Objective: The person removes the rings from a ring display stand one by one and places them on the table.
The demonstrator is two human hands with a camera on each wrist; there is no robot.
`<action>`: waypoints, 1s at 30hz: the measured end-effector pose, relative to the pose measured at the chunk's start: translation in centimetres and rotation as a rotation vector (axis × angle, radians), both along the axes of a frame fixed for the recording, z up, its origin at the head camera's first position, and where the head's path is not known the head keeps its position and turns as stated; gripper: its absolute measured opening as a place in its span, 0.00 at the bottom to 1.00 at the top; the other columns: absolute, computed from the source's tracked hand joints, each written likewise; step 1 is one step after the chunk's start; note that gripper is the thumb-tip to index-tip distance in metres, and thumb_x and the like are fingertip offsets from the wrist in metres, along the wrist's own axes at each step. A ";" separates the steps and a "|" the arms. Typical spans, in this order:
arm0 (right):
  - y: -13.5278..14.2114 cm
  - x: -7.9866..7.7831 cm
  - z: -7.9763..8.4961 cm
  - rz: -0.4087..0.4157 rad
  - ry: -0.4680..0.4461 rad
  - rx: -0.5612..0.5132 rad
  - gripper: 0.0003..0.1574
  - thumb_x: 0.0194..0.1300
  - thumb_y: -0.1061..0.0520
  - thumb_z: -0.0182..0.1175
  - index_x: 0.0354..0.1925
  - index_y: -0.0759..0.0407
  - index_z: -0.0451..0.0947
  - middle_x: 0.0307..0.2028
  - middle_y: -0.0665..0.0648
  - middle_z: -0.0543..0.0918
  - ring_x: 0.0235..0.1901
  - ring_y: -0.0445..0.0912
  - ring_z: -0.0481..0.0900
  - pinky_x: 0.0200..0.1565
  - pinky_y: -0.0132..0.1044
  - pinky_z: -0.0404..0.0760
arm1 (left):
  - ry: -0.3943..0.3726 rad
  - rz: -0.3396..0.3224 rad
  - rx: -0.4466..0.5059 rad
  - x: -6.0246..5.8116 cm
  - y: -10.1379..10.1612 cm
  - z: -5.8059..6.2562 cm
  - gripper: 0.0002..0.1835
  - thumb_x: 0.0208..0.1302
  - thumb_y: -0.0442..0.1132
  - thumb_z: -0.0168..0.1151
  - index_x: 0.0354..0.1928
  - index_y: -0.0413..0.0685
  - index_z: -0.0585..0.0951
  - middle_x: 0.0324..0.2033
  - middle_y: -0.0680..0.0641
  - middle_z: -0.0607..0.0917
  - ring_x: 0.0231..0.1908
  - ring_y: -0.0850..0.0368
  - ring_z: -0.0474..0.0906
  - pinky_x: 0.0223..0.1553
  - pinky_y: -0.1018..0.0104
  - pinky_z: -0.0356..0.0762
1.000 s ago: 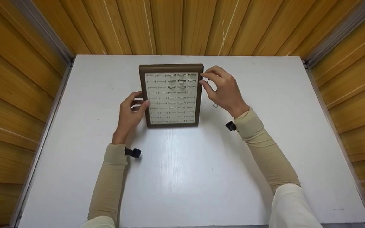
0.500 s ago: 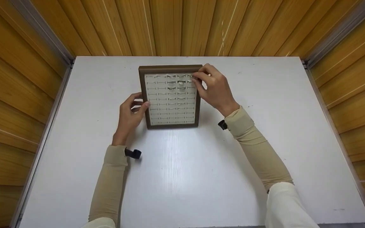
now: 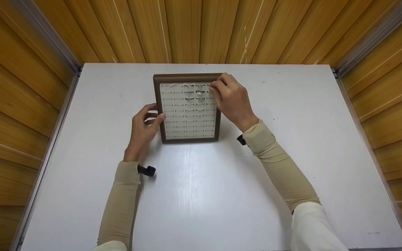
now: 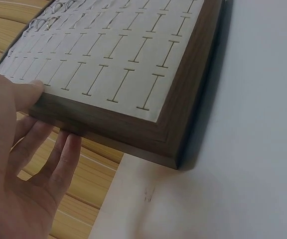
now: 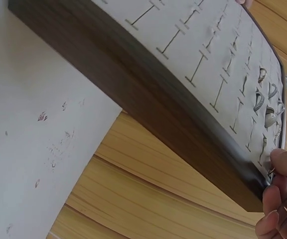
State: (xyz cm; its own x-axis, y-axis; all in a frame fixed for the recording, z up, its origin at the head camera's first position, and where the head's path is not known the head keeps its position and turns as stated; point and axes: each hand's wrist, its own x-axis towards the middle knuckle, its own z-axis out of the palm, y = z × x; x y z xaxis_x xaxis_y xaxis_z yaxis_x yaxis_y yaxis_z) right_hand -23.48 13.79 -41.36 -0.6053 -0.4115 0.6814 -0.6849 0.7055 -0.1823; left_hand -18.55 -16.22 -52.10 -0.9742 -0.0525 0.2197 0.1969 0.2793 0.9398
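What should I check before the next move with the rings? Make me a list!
1. Left hand holding the brown frame: ok, it grips the left edge.
2. Right hand holding a small ring: ok, it pinches it by the top right corner.
3. Small ring fully in its slot: cannot tell, fingers cover it.
4. Other rings in place: ok, several sit in slots near the top.
5. Every one of the slots filled: not ok, many have no ring.

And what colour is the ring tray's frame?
The frame is dark brown; it shows best in the right wrist view.
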 end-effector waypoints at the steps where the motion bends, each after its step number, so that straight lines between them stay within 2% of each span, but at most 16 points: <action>1: 0.0 0.0 0.1 -0.001 -0.009 -0.002 0.12 0.79 0.59 0.62 0.41 0.67 0.86 0.38 0.60 0.80 0.38 0.52 0.83 0.39 0.42 0.87 | 0.000 0.003 0.004 0.0 0.0 0.0 0.22 0.73 0.42 0.71 0.66 0.52 0.82 0.58 0.47 0.85 0.52 0.51 0.85 0.58 0.55 0.87; 7: 0.2 0.4 0.4 0.014 -0.094 -0.029 0.12 0.80 0.57 0.62 0.43 0.66 0.86 0.39 0.61 0.80 0.38 0.52 0.82 0.40 0.41 0.86 | -0.025 0.006 0.001 0.1 0.1 0.1 0.23 0.74 0.40 0.70 0.68 0.49 0.80 0.59 0.44 0.85 0.53 0.48 0.85 0.59 0.53 0.87; 16: 0.4 0.5 1.4 0.066 -0.241 -0.088 0.12 0.81 0.57 0.60 0.44 0.66 0.85 0.41 0.62 0.81 0.39 0.53 0.79 0.40 0.41 0.81 | 0.000 0.006 -0.004 0.6 0.4 1.4 0.22 0.75 0.37 0.68 0.67 0.42 0.80 0.58 0.40 0.85 0.52 0.45 0.86 0.57 0.51 0.88; 23: 0.8 0.7 1.7 0.086 -0.319 -0.125 0.10 0.79 0.60 0.62 0.44 0.66 0.85 0.42 0.61 0.82 0.40 0.51 0.81 0.43 0.39 0.81 | -0.010 -0.003 0.002 -0.1 0.0 0.3 0.22 0.74 0.39 0.70 0.67 0.47 0.81 0.58 0.43 0.85 0.53 0.48 0.85 0.57 0.53 0.87; 30: 1.2 0.8 1.7 0.117 -0.313 -0.138 0.09 0.79 0.60 0.62 0.44 0.65 0.85 0.42 0.61 0.82 0.40 0.50 0.80 0.42 0.45 0.85 | 0.004 -0.028 0.005 -0.1 -0.2 0.2 0.22 0.74 0.44 0.70 0.66 0.51 0.82 0.58 0.47 0.86 0.52 0.51 0.86 0.57 0.57 0.88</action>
